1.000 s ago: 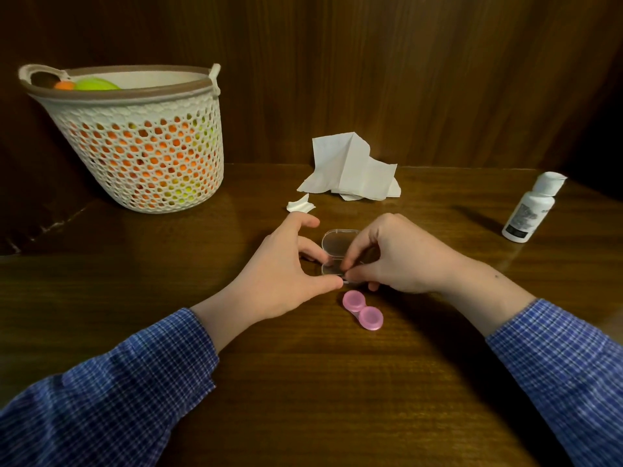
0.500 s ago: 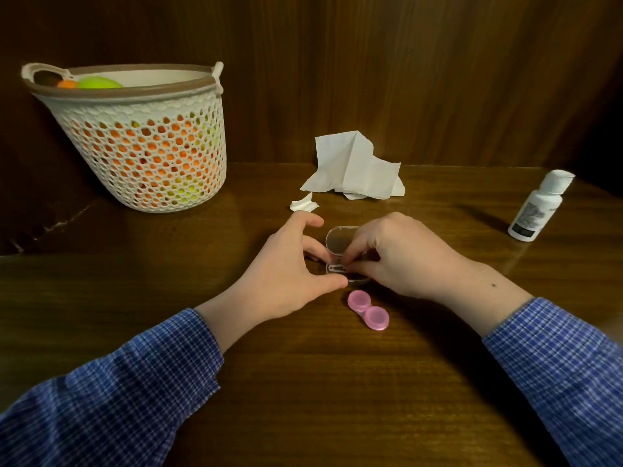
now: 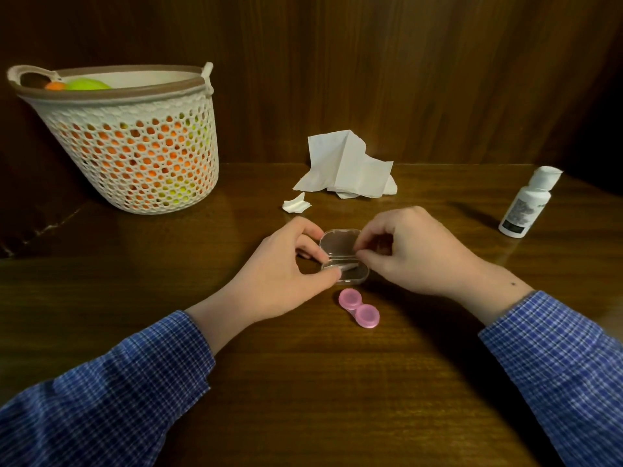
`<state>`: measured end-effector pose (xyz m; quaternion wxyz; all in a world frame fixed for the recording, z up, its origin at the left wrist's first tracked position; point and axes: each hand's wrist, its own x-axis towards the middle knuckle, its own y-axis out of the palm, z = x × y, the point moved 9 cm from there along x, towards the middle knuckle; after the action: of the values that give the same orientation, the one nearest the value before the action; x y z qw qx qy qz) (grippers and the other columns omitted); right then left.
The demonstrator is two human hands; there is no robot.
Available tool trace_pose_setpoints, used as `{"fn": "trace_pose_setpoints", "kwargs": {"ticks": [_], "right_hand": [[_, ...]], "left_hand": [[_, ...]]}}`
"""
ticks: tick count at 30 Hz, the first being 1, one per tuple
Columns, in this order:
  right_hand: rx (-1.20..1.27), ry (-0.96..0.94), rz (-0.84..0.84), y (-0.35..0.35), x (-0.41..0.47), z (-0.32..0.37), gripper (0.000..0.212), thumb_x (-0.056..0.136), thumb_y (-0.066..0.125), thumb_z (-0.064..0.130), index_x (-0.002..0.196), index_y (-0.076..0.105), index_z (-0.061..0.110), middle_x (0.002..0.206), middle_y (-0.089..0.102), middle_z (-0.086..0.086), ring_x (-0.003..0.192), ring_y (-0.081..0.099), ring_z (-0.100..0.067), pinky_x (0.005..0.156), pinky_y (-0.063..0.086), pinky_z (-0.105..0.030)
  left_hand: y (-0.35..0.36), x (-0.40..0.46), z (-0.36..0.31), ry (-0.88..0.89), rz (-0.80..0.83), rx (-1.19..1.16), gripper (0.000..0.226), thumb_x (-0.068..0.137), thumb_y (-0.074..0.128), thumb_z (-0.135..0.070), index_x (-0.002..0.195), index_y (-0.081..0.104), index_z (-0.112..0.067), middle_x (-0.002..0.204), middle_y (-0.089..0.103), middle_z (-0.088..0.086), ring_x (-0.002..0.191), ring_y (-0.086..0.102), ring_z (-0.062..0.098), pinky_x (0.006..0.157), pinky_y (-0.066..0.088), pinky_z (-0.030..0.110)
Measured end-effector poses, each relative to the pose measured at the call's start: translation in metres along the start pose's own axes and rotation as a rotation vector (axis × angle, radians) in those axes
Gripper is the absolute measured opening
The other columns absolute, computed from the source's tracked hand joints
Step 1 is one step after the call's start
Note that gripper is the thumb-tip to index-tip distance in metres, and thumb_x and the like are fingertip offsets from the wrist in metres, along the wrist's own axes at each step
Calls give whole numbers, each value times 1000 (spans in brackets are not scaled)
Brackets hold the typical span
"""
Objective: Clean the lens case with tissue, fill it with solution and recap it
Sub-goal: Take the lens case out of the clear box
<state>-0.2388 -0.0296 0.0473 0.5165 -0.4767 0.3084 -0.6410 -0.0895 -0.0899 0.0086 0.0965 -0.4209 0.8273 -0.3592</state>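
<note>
A small clear plastic box (image 3: 340, 246) lies open on the wooden table (image 3: 303, 382), its lid tipped back. My left hand (image 3: 286, 278) holds the box's left end with thumb and fingers. My right hand (image 3: 411, 254) has its fingertips curled at the lid's right edge; whether it pinches anything I cannot tell. A thin silvery tool lies inside the box base. The pink lens case (image 3: 359, 308), both caps on, lies just in front of the box, touched by neither hand. A crumpled white tissue (image 3: 347, 170) and a small torn tissue piece (image 3: 296, 203) lie behind.
A white solution bottle (image 3: 526, 207) with its cap on stands at the right. A cream mesh basket (image 3: 131, 139) holding orange and green balls stands at the back left. A dark wood wall closes the back of the table.
The box lid now stands more open and the box base shows in front of my fingers. Both hands shifted slightly around the box. The pink case stayed where it was.
</note>
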Motion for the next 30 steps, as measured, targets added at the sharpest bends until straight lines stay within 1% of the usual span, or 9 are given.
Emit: {"fn": "trace_pose_setpoints", "kwargs": {"ticks": [3,5,9,12,15,19,24,28,30], "right_hand": [[71,54,87,9,-3,-9,7,87,76,27,90,79,33,94,71,20,89,66,-1,81,62,-32],[91,84,116,15,-1,-12,7,87,77,27,90,80,32,92,71,20,90,66,0,83,62,-31],[115,152,106,19,1,-19,8,87,78,27,93,81,32,86,70,23,81,67,2,74,61,-21],[132,166,92,23,0,-18,9,86,78,27,94,83,29,85,71,21,78,67,1,71,58,-18],[155,167,58,23,-1,-16,8,86,79,26,91,83,30,77,68,24,74,66,3,64,50,-11],[186,176,80,25,-2,-16,7,85,80,27,86,82,33,78,68,25,75,67,2,65,52,-12],[186,191,49,23,0,-20,10,86,79,25,89,82,34,77,67,28,75,67,5,60,48,-6],[198,175,55,26,0,-17,10,86,79,23,88,82,33,73,64,30,82,62,17,54,44,1],[186,178,49,27,0,-15,10,86,80,24,86,81,34,75,65,29,76,66,8,57,44,-2]], "left_hand": [[-1,0,0,-18,-17,-33,35,91,72,-32,122,55,-35,98,71,-20,106,62,-3,93,48,19],[-1,1,-1,-20,-31,-29,32,92,72,-26,120,57,-32,98,70,-19,103,63,-3,88,48,15],[0,4,-3,-47,-68,-35,33,89,74,-17,116,60,-30,95,69,-16,96,65,0,75,48,9],[1,6,-3,-69,-100,-27,34,86,77,-13,111,61,-30,88,70,-13,88,67,2,71,50,10],[2,7,-3,-82,-125,-6,36,84,79,-12,108,60,-31,80,70,-9,79,68,3,70,50,13],[3,8,-5,-90,-137,-4,32,86,78,-13,106,60,-30,77,70,-4,76,69,8,68,50,14],[2,7,-6,-78,-140,-34,23,89,76,-18,103,61,-29,75,71,-3,76,69,9,71,46,13],[2,7,-5,-73,-143,-32,20,89,76,-17,101,63,-28,75,69,-4,75,68,9,66,45,9],[2,7,-4,-76,-146,-29,19,89,76,-17,98,64,-29,75,69,-5,74,68,9,61,44,5]]}}
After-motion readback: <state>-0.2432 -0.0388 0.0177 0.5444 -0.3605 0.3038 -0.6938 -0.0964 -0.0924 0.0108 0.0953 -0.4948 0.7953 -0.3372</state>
